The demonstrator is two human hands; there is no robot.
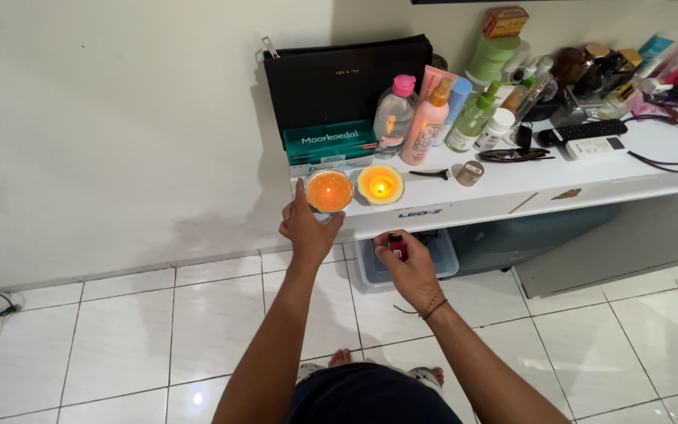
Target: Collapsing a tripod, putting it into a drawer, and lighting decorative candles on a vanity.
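My left hand (308, 230) wraps around a glass jar candle (329, 191) that glows orange at the left end of a white shelf (512, 184). Right beside it stands a second lit candle (380, 184) with a small flame in yellow wax. My right hand (410, 269) hovers below the shelf edge and grips a small red lighter (398, 248). A thin cord bracelet sits on my right wrist.
Behind the candles lie a teal box (329, 142) and a black flat case (347, 78) leaning on the wall. Several bottles (429, 118), a black remote (582, 131), a white remote, glasses and a cable crowd the shelf. A plastic bin (370, 271) sits underneath on the white tiled floor.
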